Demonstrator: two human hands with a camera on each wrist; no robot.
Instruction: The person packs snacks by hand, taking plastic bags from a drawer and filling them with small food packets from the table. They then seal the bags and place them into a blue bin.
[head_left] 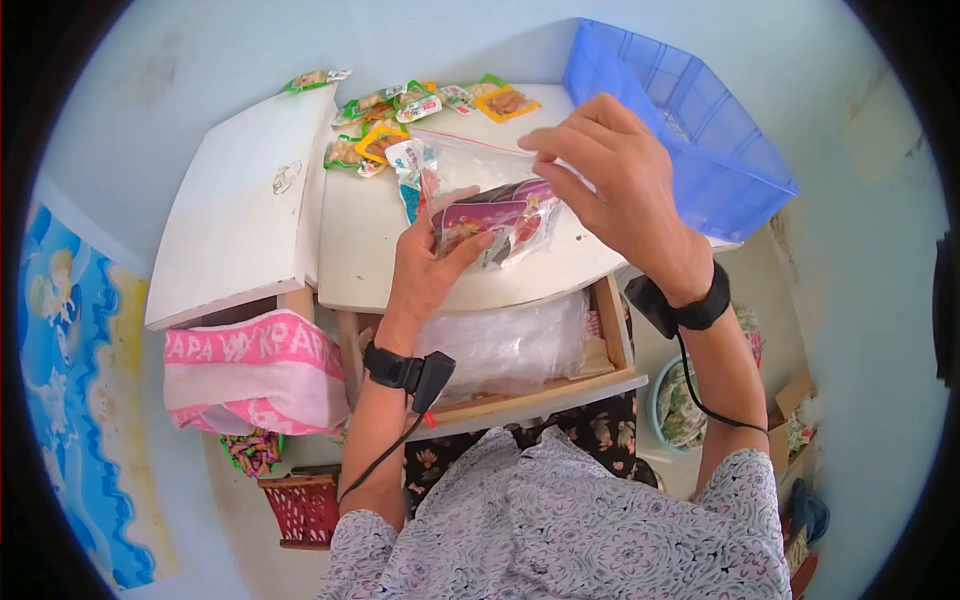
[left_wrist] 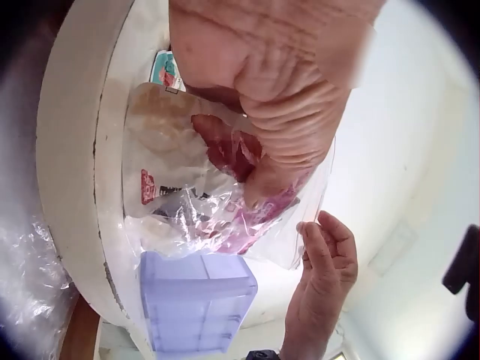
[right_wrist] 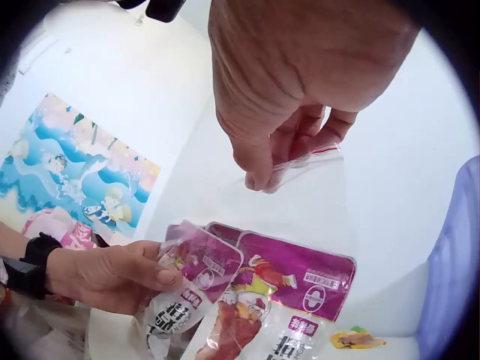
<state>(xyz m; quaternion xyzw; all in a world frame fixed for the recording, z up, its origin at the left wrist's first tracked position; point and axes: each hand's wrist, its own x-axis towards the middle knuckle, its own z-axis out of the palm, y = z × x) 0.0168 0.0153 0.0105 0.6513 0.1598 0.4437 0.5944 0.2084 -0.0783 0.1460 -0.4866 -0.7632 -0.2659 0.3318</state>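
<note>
A clear zip bag (right_wrist: 300, 191) with a red line along its mouth holds several purple-and-white snack packets (right_wrist: 296, 277). My left hand (head_left: 428, 262) grips the bag and the packets from the left side, thumb across the front. At the bag's upper right corner, my right hand (head_left: 615, 180) pinches the zip edge between thumb and fingers, as the right wrist view shows. In the left wrist view, a packet with a red meat picture (left_wrist: 225, 146) shows through the plastic below the left palm. Behind the bag stands a white-and-teal packet (head_left: 408, 178) on the table.
Several green and orange snack packets (head_left: 385, 125) lie at the white table's back (head_left: 365, 265). A blue plastic crate (head_left: 735, 165) stands right. The open drawer (head_left: 610, 385) holds clear plastic bags (head_left: 490, 345). A pink towel (head_left: 250, 375) hangs at the left.
</note>
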